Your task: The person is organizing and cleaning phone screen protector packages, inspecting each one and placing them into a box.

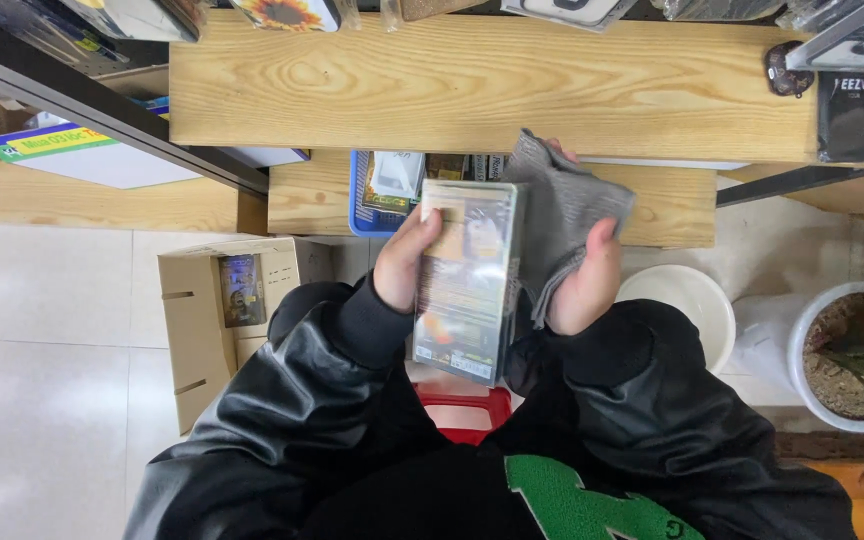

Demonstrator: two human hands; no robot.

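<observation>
My left hand (404, 262) grips a flat plastic case (464, 280) with a printed cover, held upright in front of my chest. My right hand (582, 280) holds a grey cloth (562, 215), pressed against the right edge and top of the case. Both arms wear black leather-look sleeves. Below the case a red stool or basket (467, 410) shows between my arms.
A light wooden shelf (492, 85) runs across the top, with a lower shelf (672, 205) holding a blue basket (360, 200) of cases. An open cardboard box (197, 320) stands on the tiled floor at left. A white bucket (692, 300) and a potted plant (852, 355) stand at right.
</observation>
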